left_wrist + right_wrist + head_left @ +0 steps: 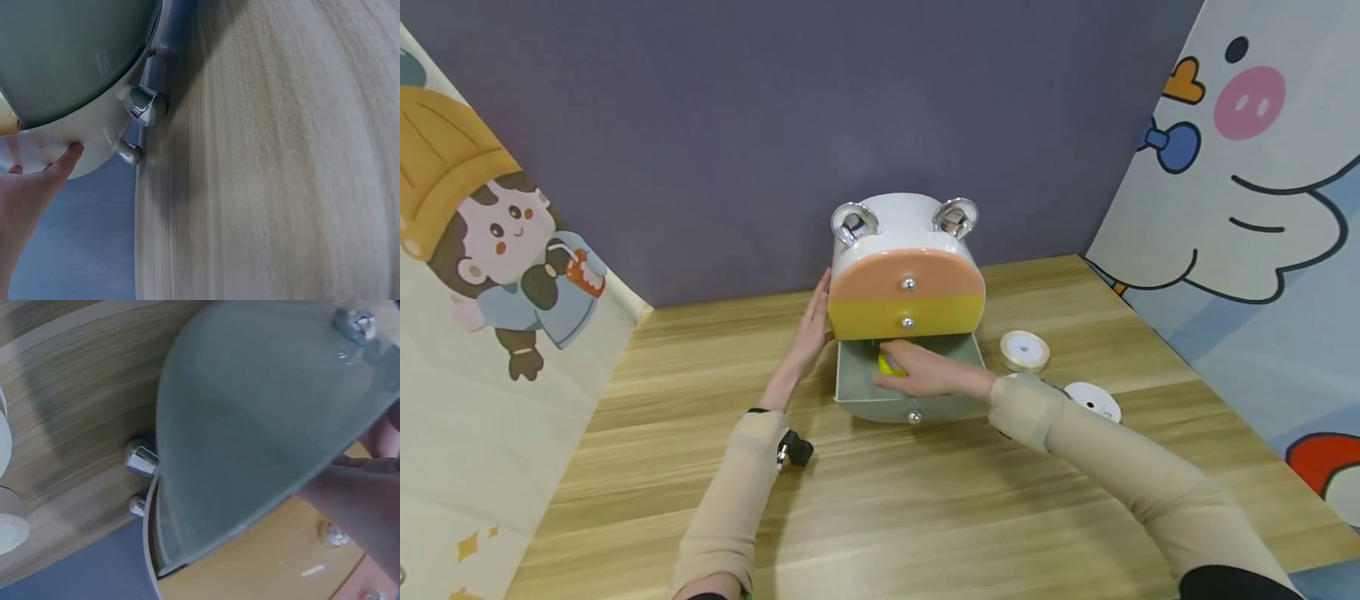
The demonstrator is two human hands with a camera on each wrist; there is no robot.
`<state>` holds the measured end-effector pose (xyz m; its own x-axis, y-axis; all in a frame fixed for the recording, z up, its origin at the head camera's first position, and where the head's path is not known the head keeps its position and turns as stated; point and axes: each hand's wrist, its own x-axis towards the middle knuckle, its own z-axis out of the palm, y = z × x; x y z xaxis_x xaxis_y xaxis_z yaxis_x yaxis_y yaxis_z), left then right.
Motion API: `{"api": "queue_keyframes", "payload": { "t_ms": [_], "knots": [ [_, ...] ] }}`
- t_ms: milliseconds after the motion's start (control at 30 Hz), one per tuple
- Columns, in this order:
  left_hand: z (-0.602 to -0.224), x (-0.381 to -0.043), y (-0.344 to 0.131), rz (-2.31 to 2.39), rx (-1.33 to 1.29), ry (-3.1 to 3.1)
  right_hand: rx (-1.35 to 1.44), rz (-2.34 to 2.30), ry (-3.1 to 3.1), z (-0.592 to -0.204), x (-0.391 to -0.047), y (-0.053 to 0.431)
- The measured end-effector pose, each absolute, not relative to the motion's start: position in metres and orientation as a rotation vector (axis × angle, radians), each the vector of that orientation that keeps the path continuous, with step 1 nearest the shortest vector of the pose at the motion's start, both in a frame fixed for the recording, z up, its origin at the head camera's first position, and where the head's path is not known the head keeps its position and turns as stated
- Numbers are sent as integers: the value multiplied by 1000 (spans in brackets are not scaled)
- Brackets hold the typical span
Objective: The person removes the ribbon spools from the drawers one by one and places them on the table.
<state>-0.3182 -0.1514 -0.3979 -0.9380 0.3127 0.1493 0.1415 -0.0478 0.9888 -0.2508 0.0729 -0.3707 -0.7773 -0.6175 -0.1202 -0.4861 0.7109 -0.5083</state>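
A small drawer cabinet (904,218) with a white rounded body and two silver ring ears stands against the back wall. Its grey-green bottom drawer (859,377) is pulled out. My left hand (809,335) rests along the cabinet's left side, and the left wrist view shows its fingertips on the white wall (100,147). Inside the drawer, my right hand (917,368) holds a small yellow-green round thing (889,367), partly hidden under the fingers. The drawer front (262,425) hides much of that hand in the right wrist view.
Right of the cabinet lie a cream ribbon spool (1025,351) and a white-faced spool (1093,402); another is partly hidden by my right forearm. The orange drawer (880,279) and yellow drawer (872,317) are closed. A grey-blue wall (737,167) stands close behind the cabinet.
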Motion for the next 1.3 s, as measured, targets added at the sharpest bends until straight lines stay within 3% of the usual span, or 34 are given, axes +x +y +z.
{"api": "queue_keyframes", "payload": {
  "t_ms": [567, 1300],
  "knots": [
    [-398, -316, -149, 2146, 523, 2071, -535, -408, 2759, -386, -268, 67],
    [-399, -317, -151, 2147, 493, 2079, -584, -434, 2869, -392, -269, 72]
  ]
}}
